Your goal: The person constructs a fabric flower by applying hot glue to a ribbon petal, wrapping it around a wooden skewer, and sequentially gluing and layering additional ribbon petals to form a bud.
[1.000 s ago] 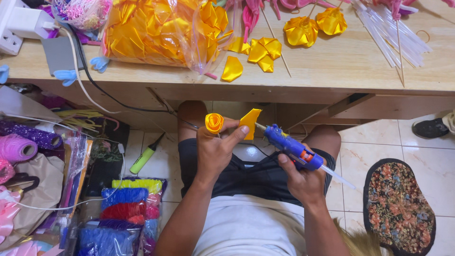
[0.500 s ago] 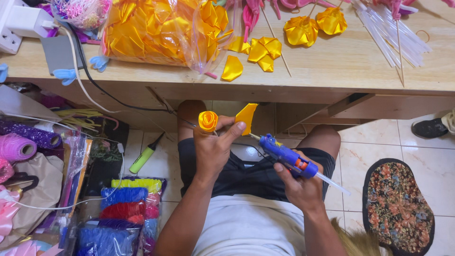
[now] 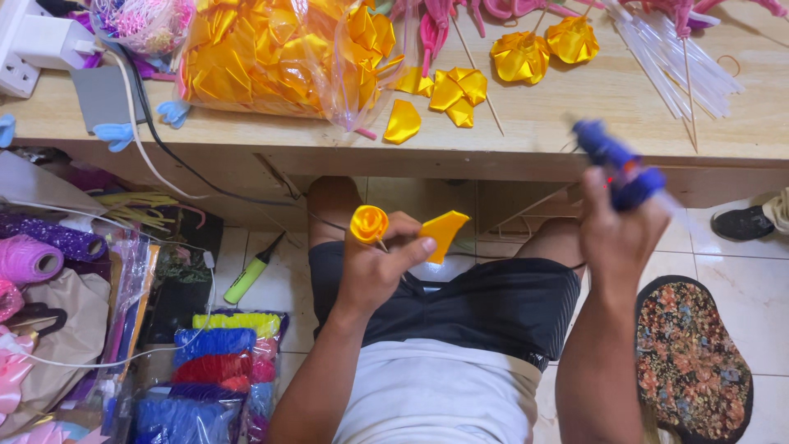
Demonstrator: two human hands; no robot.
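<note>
- Wooden worktop [image 3: 575,123] at the far side carries:
- bag of yellow petals [image 3: 279,53], far left
- loose yellow petals [image 3: 448,90], middle
- yellow ribbon flowers [image 3: 542,45]
- clear sticks [image 3: 674,62], right

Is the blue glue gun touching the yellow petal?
Apart. The head view shows the glue gun in the right hand, well clear of the petal.

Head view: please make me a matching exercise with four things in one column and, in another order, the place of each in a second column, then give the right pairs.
Things:
1. blue glue gun
2. yellow ribbon rose
3. clear bag of yellow petals
4. flowered mat

Places:
A. on the wooden table, at the left
B. on the tiled floor, at the right
C. in the right hand, raised near the table edge
D. in the left hand, above the lap

Pairs: 1-C, 2-D, 3-A, 4-B
</note>
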